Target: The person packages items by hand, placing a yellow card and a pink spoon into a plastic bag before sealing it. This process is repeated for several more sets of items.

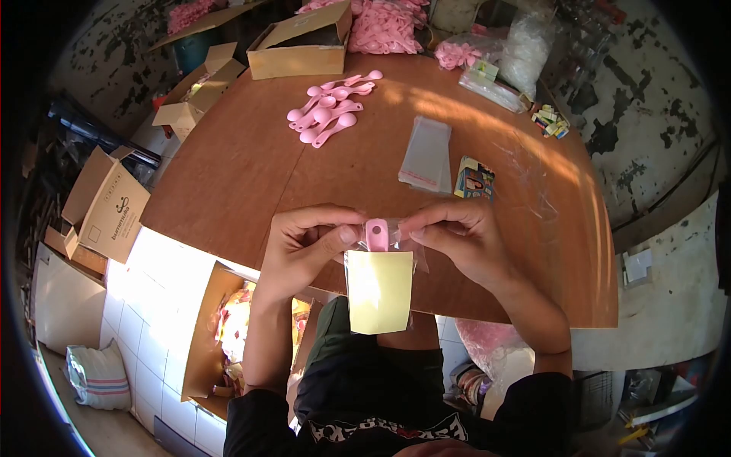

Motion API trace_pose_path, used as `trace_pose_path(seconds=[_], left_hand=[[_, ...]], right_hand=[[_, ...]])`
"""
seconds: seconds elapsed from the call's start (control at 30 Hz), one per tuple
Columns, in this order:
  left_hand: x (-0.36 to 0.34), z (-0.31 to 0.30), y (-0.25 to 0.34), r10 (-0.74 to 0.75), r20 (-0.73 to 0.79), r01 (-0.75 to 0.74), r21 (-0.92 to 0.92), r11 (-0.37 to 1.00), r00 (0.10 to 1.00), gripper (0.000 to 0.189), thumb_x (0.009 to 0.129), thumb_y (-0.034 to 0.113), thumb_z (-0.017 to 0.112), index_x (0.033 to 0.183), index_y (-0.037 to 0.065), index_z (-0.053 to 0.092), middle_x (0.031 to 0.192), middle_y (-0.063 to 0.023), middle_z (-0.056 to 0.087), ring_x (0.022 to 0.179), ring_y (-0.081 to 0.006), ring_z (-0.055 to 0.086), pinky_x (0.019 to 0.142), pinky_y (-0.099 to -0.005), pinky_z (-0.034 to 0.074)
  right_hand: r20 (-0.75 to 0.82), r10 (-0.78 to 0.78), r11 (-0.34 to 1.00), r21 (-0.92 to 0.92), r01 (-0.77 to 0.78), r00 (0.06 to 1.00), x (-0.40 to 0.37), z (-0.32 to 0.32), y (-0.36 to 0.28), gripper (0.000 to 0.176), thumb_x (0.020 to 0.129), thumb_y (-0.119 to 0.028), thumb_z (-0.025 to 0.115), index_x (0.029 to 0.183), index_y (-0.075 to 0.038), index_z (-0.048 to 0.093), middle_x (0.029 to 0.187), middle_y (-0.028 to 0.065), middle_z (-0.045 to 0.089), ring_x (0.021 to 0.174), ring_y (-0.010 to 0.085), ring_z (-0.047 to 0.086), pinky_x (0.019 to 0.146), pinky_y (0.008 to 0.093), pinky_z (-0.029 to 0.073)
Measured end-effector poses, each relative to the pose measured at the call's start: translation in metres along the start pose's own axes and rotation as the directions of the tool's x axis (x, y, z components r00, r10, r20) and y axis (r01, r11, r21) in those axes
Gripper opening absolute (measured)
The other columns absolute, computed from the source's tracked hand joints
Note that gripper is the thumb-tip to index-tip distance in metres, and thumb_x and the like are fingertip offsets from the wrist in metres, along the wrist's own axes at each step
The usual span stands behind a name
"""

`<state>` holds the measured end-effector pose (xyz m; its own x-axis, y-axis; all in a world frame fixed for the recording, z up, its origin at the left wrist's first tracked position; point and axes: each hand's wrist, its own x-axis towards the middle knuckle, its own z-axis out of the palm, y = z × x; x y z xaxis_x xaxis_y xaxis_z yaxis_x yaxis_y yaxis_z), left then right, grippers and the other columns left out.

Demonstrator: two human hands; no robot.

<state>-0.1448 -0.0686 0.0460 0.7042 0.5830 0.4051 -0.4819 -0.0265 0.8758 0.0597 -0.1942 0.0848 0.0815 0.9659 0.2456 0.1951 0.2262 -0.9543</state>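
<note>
Between my two hands, over the table's near edge, hangs a clear plastic bag (417, 255) with a pale yellow card (379, 293) in it. A pink spoon handle (377, 235) with a hole sticks up above the card; the rest of the spoon is hidden. My left hand (316, 244) pinches the bag's upper left corner between thumb and fingers. My right hand (457, 236) pinches the upper right corner the same way. Beyond them lie a stack of clear bags (426, 154) and a small printed box (474, 179).
A pile of pink spoons (327, 110) lies on the brown table (228, 175). An open carton (297, 57) and bags of pink pieces (387, 29) stand at its far edge. Another carton (199, 335) is below the near edge, left of my legs.
</note>
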Motion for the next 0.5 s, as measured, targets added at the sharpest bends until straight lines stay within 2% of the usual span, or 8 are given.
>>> trace_pose_path(seconds=[0.17,0.23,0.37,0.43,0.5], left_hand=[[0.000,-0.004,-0.001,0.067,0.057,-0.067,0.006,0.998,0.996,0.016,0.091,-0.006,0.059,0.103,-0.005,0.069,0.098,-0.0136,0.070,0.083,-0.0160,0.069,0.066,-0.0251,0.058],[0.001,-0.004,0.000,0.081,0.067,-0.084,0.052,0.995,0.995,0.019,0.089,-0.010,0.055,0.101,-0.005,0.070,0.097,-0.0141,0.070,0.083,-0.0160,0.068,0.066,-0.0249,0.058],[0.002,-0.007,-0.002,0.102,0.080,-0.106,0.050,0.993,0.992,0.021,0.088,-0.011,0.053,0.098,-0.006,0.070,0.097,-0.0143,0.070,0.082,-0.0159,0.068,0.066,-0.0257,0.058],[0.001,-0.008,-0.003,0.061,0.028,-0.061,-0.018,0.998,0.998,0.020,0.088,-0.010,0.052,0.098,-0.007,0.069,0.097,-0.0136,0.070,0.081,-0.0160,0.068,0.069,-0.0256,0.057],[0.001,-0.011,-0.006,0.075,0.037,-0.074,-0.030,0.997,0.997,0.018,0.088,-0.010,0.054,0.099,-0.008,0.068,0.097,-0.0136,0.070,0.083,-0.0162,0.068,0.071,-0.0256,0.057]], right_hand=[[0.038,-0.059,0.998,-0.002,0.059,0.998,0.002,-0.003,0.000,0.015,0.088,0.006,0.060,0.098,0.003,0.072,0.094,0.0089,0.069,0.085,0.0120,0.064,0.075,0.0237,0.050],[0.067,-0.161,0.986,-0.033,0.163,0.985,0.004,-0.004,0.002,0.015,0.088,0.005,0.061,0.099,0.003,0.072,0.089,0.0077,0.071,0.076,0.0072,0.062,0.066,0.0210,0.049],[0.092,-0.122,0.991,-0.045,0.126,0.988,0.004,-0.006,0.005,0.016,0.088,0.004,0.061,0.102,0.003,0.071,0.089,0.0068,0.070,0.075,0.0066,0.061,0.064,0.0207,0.047],[0.101,-0.218,0.976,0.039,0.215,0.971,0.004,-0.003,0.008,0.018,0.088,0.005,0.061,0.104,0.004,0.070,0.094,0.0079,0.069,0.075,0.0079,0.061,0.064,0.0203,0.047],[0.103,-0.219,0.975,0.048,0.215,0.970,0.004,-0.003,0.008,0.017,0.087,0.003,0.064,0.103,0.005,0.070,0.097,0.0089,0.068,0.076,0.0091,0.063,0.064,0.0206,0.048]])
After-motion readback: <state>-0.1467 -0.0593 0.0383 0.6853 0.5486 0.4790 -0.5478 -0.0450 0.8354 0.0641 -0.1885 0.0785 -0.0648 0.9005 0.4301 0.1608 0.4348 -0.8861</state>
